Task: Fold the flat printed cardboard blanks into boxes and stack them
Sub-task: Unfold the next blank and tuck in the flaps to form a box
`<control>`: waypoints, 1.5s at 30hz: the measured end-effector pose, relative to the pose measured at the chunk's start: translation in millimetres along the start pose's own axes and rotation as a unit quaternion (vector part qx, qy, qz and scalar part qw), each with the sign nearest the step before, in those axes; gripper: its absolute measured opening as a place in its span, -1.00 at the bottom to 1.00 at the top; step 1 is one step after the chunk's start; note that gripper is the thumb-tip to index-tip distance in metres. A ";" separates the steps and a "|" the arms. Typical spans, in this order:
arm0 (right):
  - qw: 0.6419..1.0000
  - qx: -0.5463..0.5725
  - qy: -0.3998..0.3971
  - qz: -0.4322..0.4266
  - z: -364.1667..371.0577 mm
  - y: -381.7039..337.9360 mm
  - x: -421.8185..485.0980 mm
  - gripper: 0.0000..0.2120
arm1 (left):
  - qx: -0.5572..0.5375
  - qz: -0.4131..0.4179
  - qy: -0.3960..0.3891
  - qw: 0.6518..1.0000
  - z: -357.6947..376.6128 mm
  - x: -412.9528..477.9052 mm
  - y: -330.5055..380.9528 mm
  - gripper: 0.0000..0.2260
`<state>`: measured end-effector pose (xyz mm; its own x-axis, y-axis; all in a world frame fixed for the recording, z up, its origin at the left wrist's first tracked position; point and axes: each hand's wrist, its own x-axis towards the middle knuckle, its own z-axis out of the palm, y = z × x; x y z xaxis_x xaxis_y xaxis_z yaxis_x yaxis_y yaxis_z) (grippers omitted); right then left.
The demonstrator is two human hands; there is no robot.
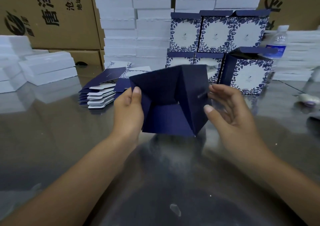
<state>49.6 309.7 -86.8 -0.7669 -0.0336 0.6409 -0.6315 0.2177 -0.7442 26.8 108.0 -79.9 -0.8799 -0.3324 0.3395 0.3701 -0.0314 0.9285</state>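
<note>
the left hand [129,107] is gripping the half-folded box [169,94] by its left edge, thumb pressing on a dark blue flap, fingers curling out of sight behind it. the right hand [232,111] is lying open, fingers [218,91] loose and spread, thumb touching the box's right panel. the box is hanging between both hands above the steel table [52,130]. beyond the left thumb a stack of flat blanks [102,94] is lying. beyond the right fingers folded boxes [216,33] are standing in two rows.
</note>
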 end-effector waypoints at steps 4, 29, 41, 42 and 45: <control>0.992 -0.041 0.061 0.107 -4.1 9.3 3.9 -0.45 | -0.096 -0.107 0.008 0.990 0.9 3.5 2.4 -0.72; 0.965 0.211 0.100 0.116 -18.8 -12.7 17.2 -0.84 | -0.031 -0.099 0.064 0.993 1.9 8.3 5.3 -0.84; 0.782 -0.469 0.035 -0.410 -2.9 -20.1 4.3 -0.77 | 0.124 0.276 -0.159 0.940 10.3 -26.9 22.2 -0.09; 0.771 -0.476 0.023 -0.422 0.5 -20.8 3.8 -0.76 | 0.140 0.295 -0.159 0.932 12.4 -28.0 21.0 -0.06; 0.764 -0.476 -0.028 -0.434 8.5 -25.0 4.0 -0.79 | 0.187 0.363 -0.135 0.903 12.4 -24.8 19.1 -0.18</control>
<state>61.3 295.8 -67.2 -0.1260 -0.6047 0.7864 -0.5563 0.6994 0.4487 52.0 127.3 -68.7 -0.5043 0.1061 0.8570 0.7967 0.4399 0.4144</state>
